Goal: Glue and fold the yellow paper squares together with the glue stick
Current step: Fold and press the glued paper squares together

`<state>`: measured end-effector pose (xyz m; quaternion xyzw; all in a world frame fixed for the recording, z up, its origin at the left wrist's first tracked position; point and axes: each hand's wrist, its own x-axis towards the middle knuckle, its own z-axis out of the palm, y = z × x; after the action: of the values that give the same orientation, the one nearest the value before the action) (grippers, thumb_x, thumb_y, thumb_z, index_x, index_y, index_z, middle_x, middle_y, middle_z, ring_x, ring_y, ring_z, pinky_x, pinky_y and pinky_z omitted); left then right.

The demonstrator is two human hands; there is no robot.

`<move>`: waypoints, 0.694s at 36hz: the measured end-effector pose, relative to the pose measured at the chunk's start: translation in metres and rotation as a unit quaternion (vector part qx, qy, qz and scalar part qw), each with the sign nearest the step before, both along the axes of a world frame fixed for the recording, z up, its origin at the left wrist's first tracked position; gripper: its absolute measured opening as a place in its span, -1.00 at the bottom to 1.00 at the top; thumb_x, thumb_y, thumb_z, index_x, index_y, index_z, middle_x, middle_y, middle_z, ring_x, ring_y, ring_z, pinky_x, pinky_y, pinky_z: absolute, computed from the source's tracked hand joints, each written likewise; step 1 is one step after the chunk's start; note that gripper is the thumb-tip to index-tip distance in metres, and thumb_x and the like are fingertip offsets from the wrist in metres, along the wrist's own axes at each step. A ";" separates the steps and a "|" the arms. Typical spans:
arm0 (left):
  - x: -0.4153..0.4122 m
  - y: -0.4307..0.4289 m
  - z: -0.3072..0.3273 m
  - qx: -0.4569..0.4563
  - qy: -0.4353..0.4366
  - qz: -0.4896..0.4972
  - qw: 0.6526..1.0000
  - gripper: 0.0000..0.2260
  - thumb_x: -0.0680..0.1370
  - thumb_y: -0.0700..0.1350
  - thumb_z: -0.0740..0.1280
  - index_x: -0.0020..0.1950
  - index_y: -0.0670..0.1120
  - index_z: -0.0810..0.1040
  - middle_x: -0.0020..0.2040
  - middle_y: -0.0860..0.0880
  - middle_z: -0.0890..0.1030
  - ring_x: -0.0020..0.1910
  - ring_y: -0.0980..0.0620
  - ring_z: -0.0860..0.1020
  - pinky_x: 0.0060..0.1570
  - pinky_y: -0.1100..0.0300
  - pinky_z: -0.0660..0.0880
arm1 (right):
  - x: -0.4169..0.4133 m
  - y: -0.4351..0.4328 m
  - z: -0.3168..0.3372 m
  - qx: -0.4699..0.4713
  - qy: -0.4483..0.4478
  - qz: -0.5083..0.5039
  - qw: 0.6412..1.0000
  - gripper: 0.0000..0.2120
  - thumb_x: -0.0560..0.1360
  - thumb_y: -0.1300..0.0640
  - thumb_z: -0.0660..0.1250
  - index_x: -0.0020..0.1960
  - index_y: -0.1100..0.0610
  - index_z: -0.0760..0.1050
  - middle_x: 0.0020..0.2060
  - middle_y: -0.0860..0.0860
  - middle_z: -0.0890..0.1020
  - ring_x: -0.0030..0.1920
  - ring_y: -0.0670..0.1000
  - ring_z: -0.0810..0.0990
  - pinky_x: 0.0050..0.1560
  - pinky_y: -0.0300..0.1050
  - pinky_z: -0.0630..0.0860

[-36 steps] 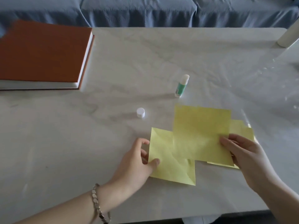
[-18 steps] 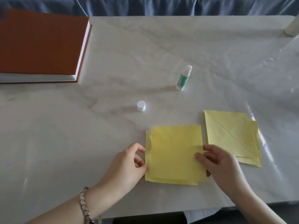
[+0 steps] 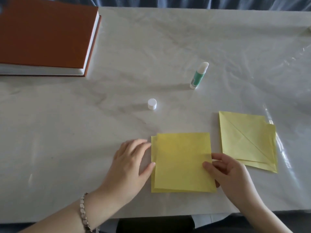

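Nearest, the left hand point(image 3: 133, 163) lies loosely spread, its thumb touching the left edge of the thin yellow paper square point(image 3: 181, 163), which is stacked on another at the front of the white marbled table point(image 3: 67, 132). The right hand point(image 3: 226, 171) pinches the square's right edge, fingers seemingly tucked underneath. The paper looks light, floppy and easily creased, so it is best held by its edges. Beyond stands the uncapped green-and-white glue stick point(image 3: 199, 75).

Soft dim daylight, glare streaks at right (wide-angle bowing)

Yellow paper squares point(image 3: 181, 162), green-and-white glue stick point(image 3: 197, 78), white cap point(image 3: 152, 104), orange-brown book point(image 3: 45, 31)
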<state>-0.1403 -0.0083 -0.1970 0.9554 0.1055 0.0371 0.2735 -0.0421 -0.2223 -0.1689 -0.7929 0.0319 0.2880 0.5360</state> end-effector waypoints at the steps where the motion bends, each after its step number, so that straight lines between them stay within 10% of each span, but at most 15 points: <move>1: -0.001 0.001 -0.003 0.007 0.003 -0.019 1.000 -0.57 0.50 0.09 0.18 0.28 -0.11 0.46 0.25 0.00 0.49 0.28 0.04 0.35 0.26 0.25 0.20 | 0.000 0.000 0.000 -0.001 0.000 0.002 1.000 -0.86 0.46 0.28 0.34 0.00 0.17 0.53 -0.36 -0.01 0.69 -0.51 -0.18 0.54 -0.50 -0.38 0.41; 7: -0.007 0.008 -0.016 0.077 0.045 -0.120 0.989 -0.38 0.56 0.30 -0.06 0.42 -0.12 0.24 0.44 -0.07 0.32 0.44 0.03 0.18 0.31 0.03 0.15 | -0.002 0.002 -0.002 0.000 0.012 0.004 1.000 -0.86 0.46 0.29 0.34 -0.01 0.13 0.52 -0.34 -0.01 0.69 -0.47 -0.17 0.57 -0.49 -0.37 0.42; 25: -0.002 0.032 -0.018 0.070 0.059 -0.190 0.977 -0.23 0.38 0.35 0.16 0.45 -0.08 0.19 0.46 0.01 0.22 0.48 0.23 -0.07 0.38 0.29 -0.08 | 0.002 0.000 -0.013 -0.066 -0.030 0.067 0.995 -0.82 0.45 0.14 0.36 0.04 0.02 0.52 -0.29 -0.11 0.69 -0.33 -0.13 0.61 -0.32 -0.32 0.43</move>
<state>-0.1423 0.0240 -0.2150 0.9753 -0.0650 -0.0649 0.2008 -0.0405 -0.2225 -0.1821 -0.8354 -0.0186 0.2965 0.4624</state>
